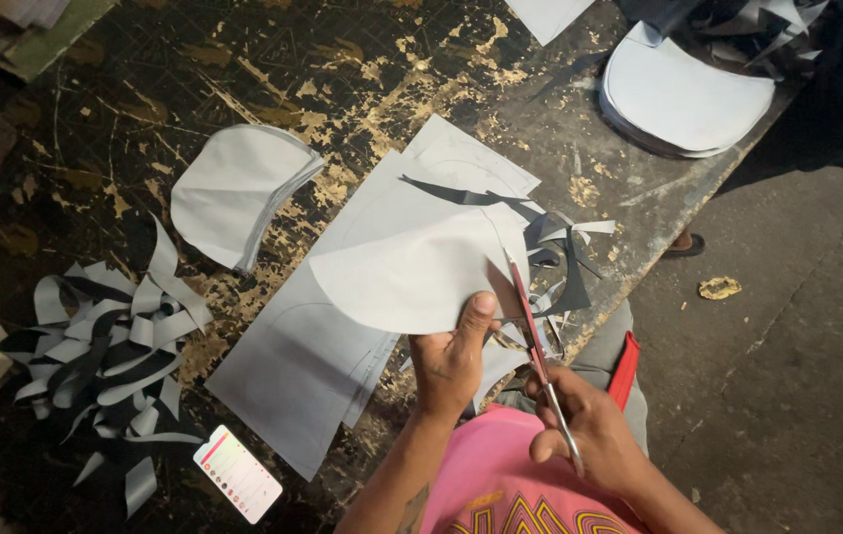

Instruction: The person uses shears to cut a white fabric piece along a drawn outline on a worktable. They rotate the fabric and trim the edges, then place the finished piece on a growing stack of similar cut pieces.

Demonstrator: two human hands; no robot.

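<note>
Left hand pinching the near edge of a pale grey rounded cut sheet piece, thumb pressed on top, piece held just above the larger grey sheets on the worn dark worktable. Right hand closed around the handles of red-bladed scissors, blades at the right edge of the held piece. Stack of similar grey rounded pieces to the left, second stack at the far right corner. Heap of grey offcut strips at left, smaller dark trimmings beside the blades. Phone with lit screen near the table's front edge.
</note>
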